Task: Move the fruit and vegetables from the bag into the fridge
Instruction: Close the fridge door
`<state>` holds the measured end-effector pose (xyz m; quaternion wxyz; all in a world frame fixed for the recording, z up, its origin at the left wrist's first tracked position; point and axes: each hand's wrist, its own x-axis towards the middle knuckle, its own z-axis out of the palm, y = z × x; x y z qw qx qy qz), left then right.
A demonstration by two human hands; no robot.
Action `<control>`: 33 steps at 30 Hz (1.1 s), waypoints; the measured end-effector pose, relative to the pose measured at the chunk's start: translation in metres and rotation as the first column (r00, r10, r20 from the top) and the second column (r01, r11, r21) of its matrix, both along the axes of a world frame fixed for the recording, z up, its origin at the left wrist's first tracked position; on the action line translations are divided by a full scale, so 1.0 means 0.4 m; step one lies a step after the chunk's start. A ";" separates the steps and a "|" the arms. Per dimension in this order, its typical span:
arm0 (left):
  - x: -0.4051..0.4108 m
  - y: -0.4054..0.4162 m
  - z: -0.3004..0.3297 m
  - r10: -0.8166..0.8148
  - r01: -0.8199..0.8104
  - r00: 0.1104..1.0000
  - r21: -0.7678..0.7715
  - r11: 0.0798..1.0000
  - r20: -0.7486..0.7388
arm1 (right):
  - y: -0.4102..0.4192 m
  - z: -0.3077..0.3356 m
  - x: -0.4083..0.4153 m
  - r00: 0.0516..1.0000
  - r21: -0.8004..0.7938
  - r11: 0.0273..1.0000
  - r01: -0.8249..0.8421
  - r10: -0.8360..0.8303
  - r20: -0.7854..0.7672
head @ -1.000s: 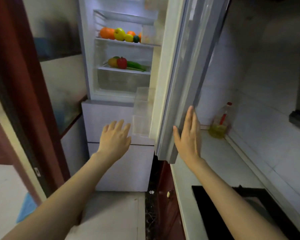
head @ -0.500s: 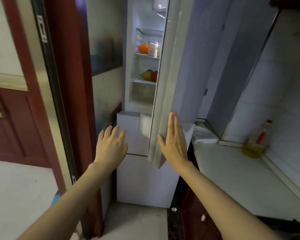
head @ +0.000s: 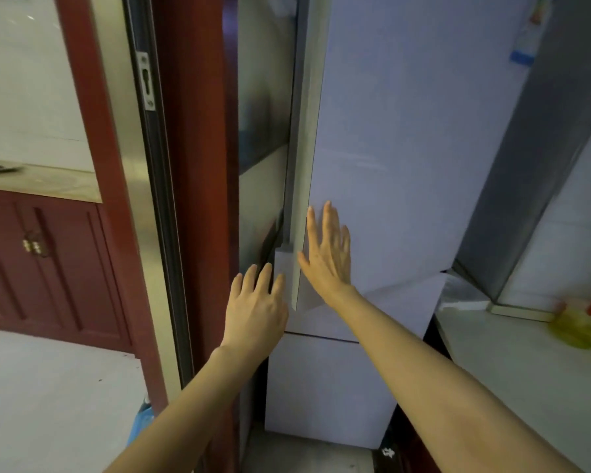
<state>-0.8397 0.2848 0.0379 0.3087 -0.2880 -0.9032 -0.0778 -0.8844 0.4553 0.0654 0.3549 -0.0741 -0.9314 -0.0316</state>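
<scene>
The fridge fills the middle of the view, pale and tall, with its upper door swung nearly to; only a thin edge of the door stands off from the cabinet on its left side. Nothing of the inside shows through that gap, so the fruit and vegetables cannot be seen. Below the door two drawer fronts run down to the floor.

To the left stands a dark red door frame with a metal strip and a lock plate set in it. Beyond the frame is a red cabinet under a light worktop. To the right a pale counter runs along tiled wall, with a bottle of yellow oil with a red top near its far end.

Both bare arms reach forward. The right hand lies flat on the door face just by its free edge, fingers straight and spread, gripping nothing. The left hand is raised just below and to the left of it, in front of the top drawer corner, fingers loosely extended and holding nothing; whether it touches the fridge I cannot tell.
</scene>
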 end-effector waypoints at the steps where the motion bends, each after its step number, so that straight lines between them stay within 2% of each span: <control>1: -0.020 0.005 0.003 0.006 -0.006 1.000 0.004 1.000 -0.008 | -0.010 0.006 -0.040 1.000 0.000 1.000 0.003 -0.003 0.010; 10: -0.212 0.074 -0.020 0.071 -0.070 0.997 0.025 0.997 -0.045 | 0.013 0.014 -0.354 0.996 -0.044 0.999 -0.004 0.008 0.089; 13: -0.271 0.116 -0.031 0.105 -0.104 0.994 0.025 0.994 -0.007 | 0.069 0.008 -0.441 0.994 0.048 0.998 -0.042 0.037 0.107; 18: -0.373 0.190 -0.044 0.153 -0.156 0.986 0.042 0.987 0.063 | 0.191 -0.001 -0.536 0.988 0.270 0.950 -0.157 0.148 0.052; 22: -0.454 0.245 -0.056 0.160 -0.167 0.983 0.079 0.983 0.093 | 0.232 0.002 -0.604 0.986 0.329 0.929 -0.168 0.165 0.038; 24: -0.489 0.266 -0.057 0.169 -0.176 0.981 0.070 0.982 0.096 | 0.248 0.007 -0.640 0.985 0.305 0.936 -0.173 0.167 0.045; 29: -0.576 0.291 -0.054 0.218 -0.226 0.948 0.007 0.974 0.230 | 0.279 -0.003 -0.693 0.985 0.297 0.940 -0.170 0.170 0.027; 33: -0.594 0.293 -0.067 0.252 -0.240 0.946 -0.083 0.967 0.204 | 0.284 -0.005 -0.703 0.987 0.317 0.935 -0.161 0.162 0.024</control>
